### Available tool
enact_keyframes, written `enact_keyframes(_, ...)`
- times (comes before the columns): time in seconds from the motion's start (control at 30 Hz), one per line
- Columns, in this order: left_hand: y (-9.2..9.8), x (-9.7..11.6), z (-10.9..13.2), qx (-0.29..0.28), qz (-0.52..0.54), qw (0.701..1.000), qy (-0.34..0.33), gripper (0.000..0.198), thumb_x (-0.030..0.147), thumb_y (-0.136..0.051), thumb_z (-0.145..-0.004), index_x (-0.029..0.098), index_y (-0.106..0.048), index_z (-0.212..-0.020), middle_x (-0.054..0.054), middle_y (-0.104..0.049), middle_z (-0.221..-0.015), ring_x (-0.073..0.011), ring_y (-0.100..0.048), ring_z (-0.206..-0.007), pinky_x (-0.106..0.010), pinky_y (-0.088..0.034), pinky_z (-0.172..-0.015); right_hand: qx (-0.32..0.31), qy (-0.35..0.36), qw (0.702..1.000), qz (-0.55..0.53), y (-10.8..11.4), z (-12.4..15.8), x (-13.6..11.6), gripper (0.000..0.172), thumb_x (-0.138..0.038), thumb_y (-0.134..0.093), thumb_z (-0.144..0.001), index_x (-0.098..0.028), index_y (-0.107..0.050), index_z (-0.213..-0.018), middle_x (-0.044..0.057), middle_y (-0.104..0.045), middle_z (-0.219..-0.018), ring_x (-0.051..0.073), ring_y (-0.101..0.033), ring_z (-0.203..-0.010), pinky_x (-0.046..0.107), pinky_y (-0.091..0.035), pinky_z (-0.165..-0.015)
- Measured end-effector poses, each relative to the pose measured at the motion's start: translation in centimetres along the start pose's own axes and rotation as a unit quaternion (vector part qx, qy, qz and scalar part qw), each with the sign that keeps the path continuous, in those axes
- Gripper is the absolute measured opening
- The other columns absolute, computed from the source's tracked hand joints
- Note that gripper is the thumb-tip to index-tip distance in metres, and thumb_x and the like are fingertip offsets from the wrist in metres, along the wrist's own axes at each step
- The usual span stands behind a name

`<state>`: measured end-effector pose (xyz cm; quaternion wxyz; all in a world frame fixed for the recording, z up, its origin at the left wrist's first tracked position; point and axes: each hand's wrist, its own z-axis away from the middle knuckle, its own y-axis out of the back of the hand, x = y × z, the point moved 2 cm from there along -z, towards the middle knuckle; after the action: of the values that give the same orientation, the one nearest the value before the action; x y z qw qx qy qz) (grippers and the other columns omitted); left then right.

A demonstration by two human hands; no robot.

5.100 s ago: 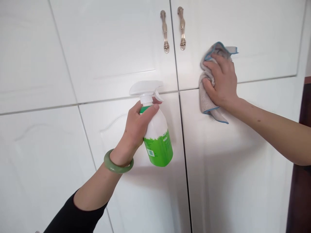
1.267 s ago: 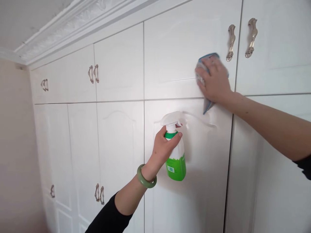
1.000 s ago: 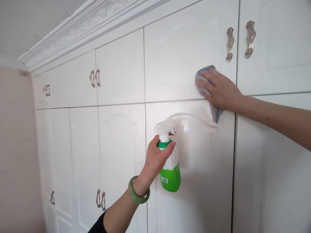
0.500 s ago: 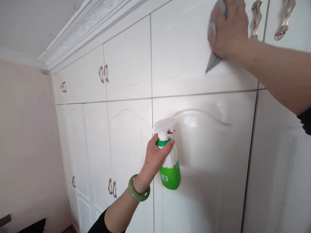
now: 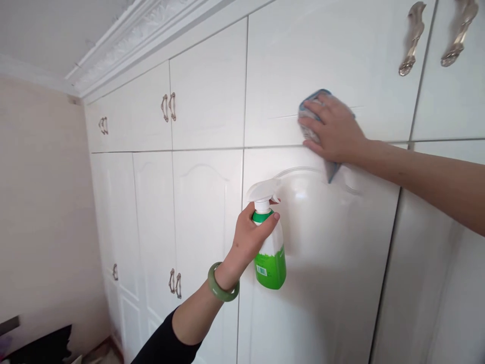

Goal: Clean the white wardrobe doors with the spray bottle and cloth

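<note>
My left hand (image 5: pixel 253 236) is wrapped round the neck of a white and green spray bottle (image 5: pixel 269 247) with a white trigger head, held upright in front of a lower wardrobe door (image 5: pixel 322 283). A green bangle (image 5: pixel 223 284) circles that wrist. My right hand (image 5: pixel 333 130) presses a grey cloth with a blue edge (image 5: pixel 311 114) flat against the bottom of the white upper cabinet door (image 5: pixel 326 55). Most of the cloth is hidden under the hand; a corner hangs below it.
White wardrobe doors run along the wall to the left, with pairs of metal handles (image 5: pixel 411 39) (image 5: pixel 168 107) (image 5: pixel 175 283). Carved white cornice (image 5: pixel 125 48) tops the cabinets. A beige wall (image 5: pixel 41 212) stands at the left, with dark items at the floor (image 5: pixel 41 349).
My right hand with the cloth has come down from the top of the upper door to its lower edge. The bottle in my left hand has hardly moved.
</note>
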<state>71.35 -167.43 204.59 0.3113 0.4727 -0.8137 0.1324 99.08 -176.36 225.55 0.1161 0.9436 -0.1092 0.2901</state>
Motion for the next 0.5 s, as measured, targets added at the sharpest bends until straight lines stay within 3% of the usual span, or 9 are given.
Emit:
enact_keyframes(0.1,0.3,0.0,0.3,0.011,-0.001,1.000,0.005,0.034,0.040,-0.076,-0.090,0.023,-0.079,-0.119,-0.009,-0.080,-0.127,-0.0260,-0.073,-0.103,-0.037,-0.055,-0.091,-0.025,0.014,1.000,-0.004,-4.5,-5.4,-3.4,0.065,-0.052,-0.054,-0.103,-0.025,-0.059,-0.162,-0.002,-0.032,-0.184,0.036,-0.020,-0.173,0.063,-0.019,-0.145)
enact_keyframes(0.27,1.7,-0.5,1.7,0.043,-0.009,0.999,0.021,0.033,0.040,-0.077,-0.089,0.023,-0.080,-0.118,-0.008,-0.080,-0.128,-0.0261,-0.072,-0.104,-0.038,-0.055,-0.092,-0.066,0.043,0.997,-0.008,-10.5,-12.2,-9.7,0.066,-0.041,-0.059,-0.102,-0.012,-0.060,-0.161,0.009,-0.032,-0.183,0.045,-0.021,-0.171,0.071,-0.019,-0.141)
enact_keyframes(0.4,2.8,-0.3,2.3,0.075,-0.027,0.997,0.024,0.034,0.040,-0.080,-0.087,0.023,-0.081,-0.116,-0.008,-0.080,-0.130,-0.0274,-0.072,-0.107,-0.038,-0.055,-0.092,-0.118,0.095,0.988,0.001,-11.4,-11.9,-12.7,0.054,-0.037,-0.054,-0.108,-0.020,-0.065,-0.158,0.003,-0.034,-0.183,0.037,-0.022,-0.173,0.063,-0.021,-0.144)
enact_keyframes(0.5,2.8,0.3,1.9,0.077,-0.037,0.996,0.022,0.036,0.042,-0.080,-0.086,0.022,-0.081,-0.116,-0.009,-0.081,-0.128,-0.0270,-0.073,-0.103,-0.038,-0.055,-0.090,-0.126,0.133,0.983,-0.001,-9.7,-8.9,-11.9,0.049,-0.034,-0.048,-0.111,-0.023,-0.069,-0.154,0.000,-0.038,-0.181,0.035,-0.026,-0.172,0.060,-0.025,-0.143)
